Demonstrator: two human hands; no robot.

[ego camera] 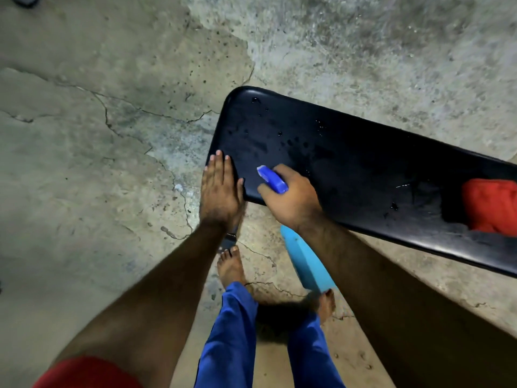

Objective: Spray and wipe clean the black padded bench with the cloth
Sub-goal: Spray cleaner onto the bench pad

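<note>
The black padded bench (349, 163) runs from the centre to the right edge, its top dotted with wet droplets. My right hand (291, 200) grips a spray bottle: its blue nozzle (272, 179) points over the bench's near end, and its light-blue body (306, 261) hangs below my wrist. My left hand (221, 189) lies flat, fingers together, against the bench's left end and holds nothing. A red cloth (492, 208) lies bunched on the bench at the far right, partly cut off by the frame.
Cracked, stained concrete floor (112, 135) surrounds the bench. My bare feet (230, 264) and blue trouser legs (232, 331) stand close to the bench's near end. A metal bench leg (230, 238) shows under my left wrist. A dark object (25, 0) sits at the top left corner.
</note>
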